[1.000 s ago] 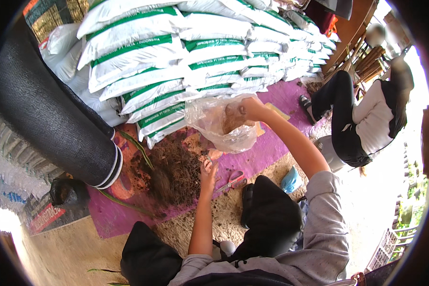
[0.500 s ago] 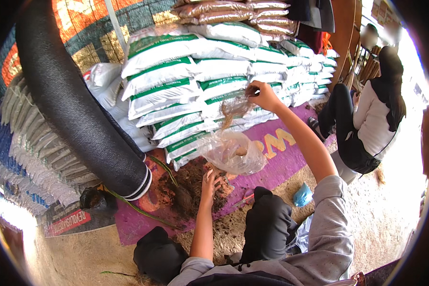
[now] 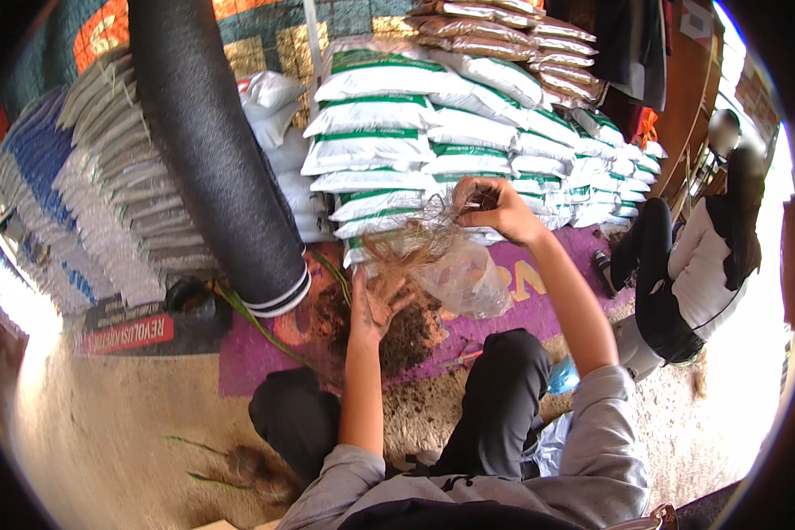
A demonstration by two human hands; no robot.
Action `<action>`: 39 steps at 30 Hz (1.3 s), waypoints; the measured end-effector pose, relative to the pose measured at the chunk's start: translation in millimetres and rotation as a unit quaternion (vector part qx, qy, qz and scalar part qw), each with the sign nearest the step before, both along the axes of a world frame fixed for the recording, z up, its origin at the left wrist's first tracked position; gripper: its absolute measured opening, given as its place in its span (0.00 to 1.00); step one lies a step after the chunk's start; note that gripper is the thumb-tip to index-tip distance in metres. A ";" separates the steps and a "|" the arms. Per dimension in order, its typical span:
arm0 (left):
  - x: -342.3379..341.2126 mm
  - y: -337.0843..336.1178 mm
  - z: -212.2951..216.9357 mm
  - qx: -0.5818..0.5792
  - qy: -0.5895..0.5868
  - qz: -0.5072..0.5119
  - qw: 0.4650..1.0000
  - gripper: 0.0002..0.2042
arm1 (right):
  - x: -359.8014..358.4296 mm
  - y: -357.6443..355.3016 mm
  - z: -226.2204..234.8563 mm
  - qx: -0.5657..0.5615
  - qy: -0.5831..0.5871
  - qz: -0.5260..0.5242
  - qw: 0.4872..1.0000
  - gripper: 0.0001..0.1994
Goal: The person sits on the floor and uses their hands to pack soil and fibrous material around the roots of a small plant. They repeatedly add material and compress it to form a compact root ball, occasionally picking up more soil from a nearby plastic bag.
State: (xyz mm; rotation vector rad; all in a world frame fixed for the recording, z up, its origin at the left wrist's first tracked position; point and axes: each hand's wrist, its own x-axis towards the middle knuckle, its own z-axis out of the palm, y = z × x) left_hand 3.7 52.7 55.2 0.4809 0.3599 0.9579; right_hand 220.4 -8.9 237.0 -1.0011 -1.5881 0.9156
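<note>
My right hand (image 3: 493, 206) is raised and pinches the top edge of a clear plastic bag (image 3: 464, 274) that hangs below it. Brown fibrous stuff (image 3: 405, 247) sticks out at the bag's left side. My left hand (image 3: 375, 309) is lower, fingers spread, touching the underside of that fibre above a heap of dark soil (image 3: 397, 331). The soil lies on a purple mat (image 3: 503, 291) in front of my knees.
Stacked white and green sacks (image 3: 415, 132) rise behind the mat. A thick black roll (image 3: 212, 159) leans at the left, with a long green leaf (image 3: 256, 322) by its foot. A person in white and black (image 3: 698, 265) crouches at the right. A plant clump (image 3: 247, 464) lies on the sandy floor.
My right hand has lifted the bag higher and the view has tilted up. My left hand stays under the bag, now touching the fibre at its mouth.
</note>
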 end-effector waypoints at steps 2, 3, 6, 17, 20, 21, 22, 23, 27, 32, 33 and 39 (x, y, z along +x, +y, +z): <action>-18.4 1.3 -7.7 0.000 -0.034 -0.008 0.999 0.30 | -15.7 -5.1 -31.6 -0.023 0.060 -0.045 0.997 0.13; -26.1 1.1 -9.3 0.011 -0.024 -0.005 1.000 0.29 | -21.7 -3.4 -59.0 -0.019 0.131 -0.055 0.990 0.15; -45.4 3.1 -9.6 0.005 0.030 0.064 0.997 0.23 | -41.9 -5.7 -106.5 -0.062 0.169 -0.151 0.972 0.28; -68.4 -6.5 -30.2 -0.022 0.019 0.126 0.992 0.12 | -104.1 -5.6 -224.5 -0.245 0.586 -0.176 0.752 0.50; -68.4 -10.1 -30.6 -0.025 -0.021 0.079 0.996 0.11 | -120.2 -3.7 -254.0 -0.328 0.599 -0.145 0.716 0.42; -65.9 -14.8 -27.8 -0.038 -0.029 0.078 0.996 0.11 | -127.4 -2.4 -261.7 -0.360 0.617 -0.148 0.683 0.48; -61.9 -20.5 -23.0 -0.051 -0.036 0.077 0.995 0.11 | -127.3 -7.3 -268.5 -0.346 0.641 -0.091 0.679 0.48; -57.6 -23.6 -21.9 -0.064 -0.044 0.075 0.994 0.11 | -126.6 -13.7 -275.3 -0.330 0.662 -0.035 0.672 0.48; -66.0 -20.7 -48.7 0.003 0.098 0.113 0.989 0.16 | -126.0 -31.6 -257.3 -0.253 0.657 0.029 0.710 0.42; -61.2 -18.1 -61.4 0.089 0.328 0.149 0.929 0.28 | -103.8 -21.7 -270.9 -0.205 0.529 -0.224 0.793 0.19; -57.8 -21.7 -59.1 0.085 0.350 0.147 0.921 0.31 | -103.5 -21.1 -269.4 -0.205 0.503 -0.275 0.793 0.17; -23.7 -41.4 -61.8 0.132 0.375 0.188 0.898 0.40 | -117.5 -22.4 -274.9 -0.115 0.370 -0.204 0.899 0.13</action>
